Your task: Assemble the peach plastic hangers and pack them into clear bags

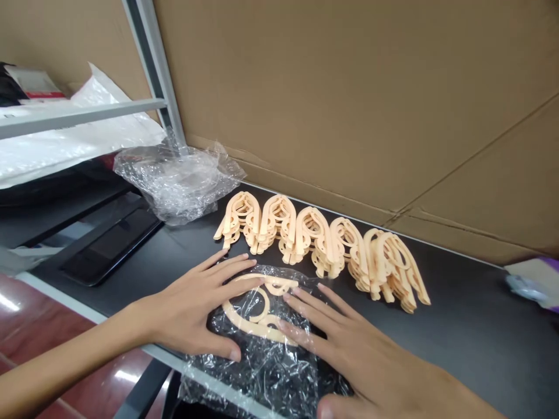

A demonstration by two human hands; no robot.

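Note:
A cream folding clothes hanger lies inside a clear plastic bag on the black tabletop. My left hand rests with fingers stretched over the bag's left side and the hanger's upper left part. From the right, my right hand lies flat, its fingertips on the bag over the hanger's right end. Both hands are open, fingers apart. Just beyond them stand several stacks of matching cream hangers in a row. The near end of the bag hangs over the table's front edge.
A black smartphone lies at the left, near crumpled clear plastic. A grey metal shelf frame holds white packaging. Cardboard walls the back. A purple-and-white item sits at the far right.

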